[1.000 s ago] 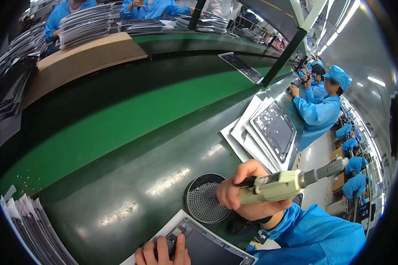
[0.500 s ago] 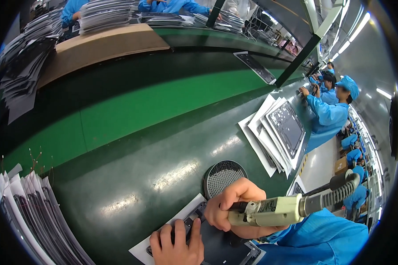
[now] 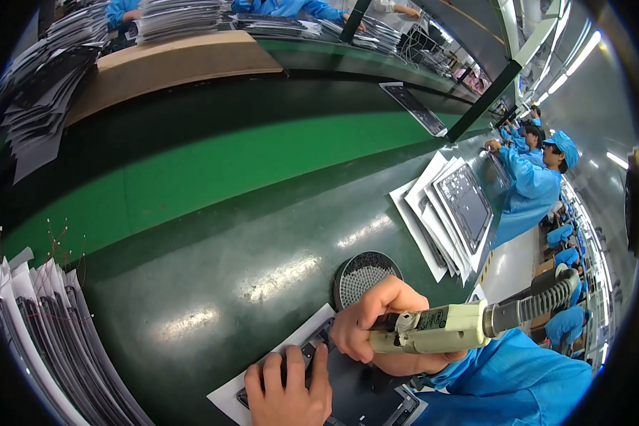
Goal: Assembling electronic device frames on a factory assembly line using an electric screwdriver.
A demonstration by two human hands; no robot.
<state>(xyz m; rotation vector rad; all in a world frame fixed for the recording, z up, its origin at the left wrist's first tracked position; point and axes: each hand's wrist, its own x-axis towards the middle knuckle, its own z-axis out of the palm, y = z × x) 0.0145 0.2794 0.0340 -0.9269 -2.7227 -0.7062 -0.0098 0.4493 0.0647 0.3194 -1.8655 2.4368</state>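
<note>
Where the left hand (image 3: 291, 390) rests, a panel (image 3: 358, 389) lies beneath

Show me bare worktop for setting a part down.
The worktop is bare between the panel stack at left and the round tray. It's crowded nearer, where the left hand rests on a dark panel and the right hand grips a power tool.

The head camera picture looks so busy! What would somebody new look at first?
Probably the chunky pale green tool, right of centre near the bottom, gripped in the person's right hand. Just left of it, the left hand rests, fingers spread, on a dark flat panel. Next might come the bright green strip sweeping across the middle, beyond the round dish of tiny bits.
</note>
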